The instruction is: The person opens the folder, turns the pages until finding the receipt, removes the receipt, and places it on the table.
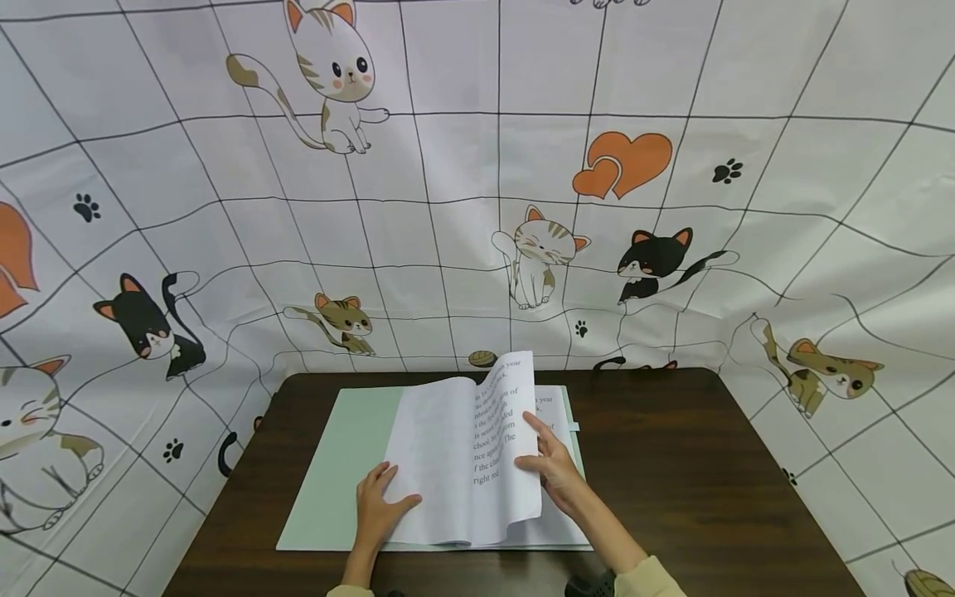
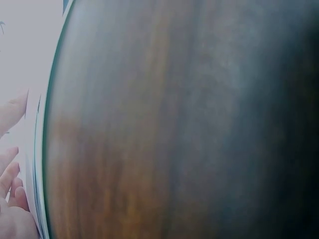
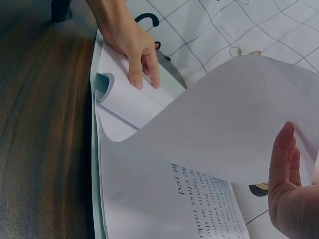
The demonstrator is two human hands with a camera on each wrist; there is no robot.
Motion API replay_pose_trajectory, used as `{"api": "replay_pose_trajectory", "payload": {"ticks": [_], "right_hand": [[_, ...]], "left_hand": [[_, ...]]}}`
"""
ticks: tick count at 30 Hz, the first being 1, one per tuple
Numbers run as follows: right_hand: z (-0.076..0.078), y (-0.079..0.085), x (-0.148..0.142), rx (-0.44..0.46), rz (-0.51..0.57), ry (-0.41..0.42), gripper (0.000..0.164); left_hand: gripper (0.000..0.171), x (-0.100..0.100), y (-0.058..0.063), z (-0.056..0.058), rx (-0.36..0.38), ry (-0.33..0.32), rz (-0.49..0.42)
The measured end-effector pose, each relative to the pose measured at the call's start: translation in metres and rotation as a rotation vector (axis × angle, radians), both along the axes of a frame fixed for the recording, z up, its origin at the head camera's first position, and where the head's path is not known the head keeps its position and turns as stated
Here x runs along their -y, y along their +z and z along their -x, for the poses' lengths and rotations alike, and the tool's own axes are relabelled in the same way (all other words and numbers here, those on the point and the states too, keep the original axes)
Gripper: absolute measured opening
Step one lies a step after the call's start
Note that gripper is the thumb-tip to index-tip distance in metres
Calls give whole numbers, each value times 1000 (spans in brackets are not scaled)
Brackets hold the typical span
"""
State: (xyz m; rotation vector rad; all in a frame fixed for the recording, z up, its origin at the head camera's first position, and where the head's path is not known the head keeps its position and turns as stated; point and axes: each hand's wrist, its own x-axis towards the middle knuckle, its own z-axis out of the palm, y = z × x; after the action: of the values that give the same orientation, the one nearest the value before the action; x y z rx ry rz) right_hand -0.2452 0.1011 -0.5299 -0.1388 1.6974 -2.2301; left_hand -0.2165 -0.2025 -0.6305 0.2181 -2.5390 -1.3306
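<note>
A file folder with a pale green cover [image 1: 328, 464] lies spread on the dark table, holding a stack of printed sheets. Its turned white pages [image 1: 429, 464] are on the left, under my left hand [image 1: 376, 506], which rests on them with thumb and fingers spread. My right hand [image 1: 555, 464] pinches the outer edge of a raised, curving page [image 1: 496, 456] of large print. Beneath it another printed sheet [image 1: 552, 414] shows. In the right wrist view the raised page's blank back [image 3: 224, 114] partly covers the printed sheet below.
The dark wooden table [image 1: 671, 464] extends on both sides of the folder. A pale blue tab [image 1: 574, 426] sticks out at its right edge. Behind stands a white gridded cloth [image 1: 462, 157] with cartoon cats. A dark object [image 1: 589, 585] sits at the front edge.
</note>
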Motion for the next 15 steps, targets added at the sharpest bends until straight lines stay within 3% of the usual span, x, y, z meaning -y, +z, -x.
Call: {"api": "replay_pose_trajectory", "payload": {"ticks": [8,15], "right_hand": [[-1,-1,3,-2,4,-52,89],[-4,-5,3,-9,13,-45,90]], "left_hand": [[71,-1,2,0,-16,3,7],[72,-2,2,0,-1,9,4]]}}
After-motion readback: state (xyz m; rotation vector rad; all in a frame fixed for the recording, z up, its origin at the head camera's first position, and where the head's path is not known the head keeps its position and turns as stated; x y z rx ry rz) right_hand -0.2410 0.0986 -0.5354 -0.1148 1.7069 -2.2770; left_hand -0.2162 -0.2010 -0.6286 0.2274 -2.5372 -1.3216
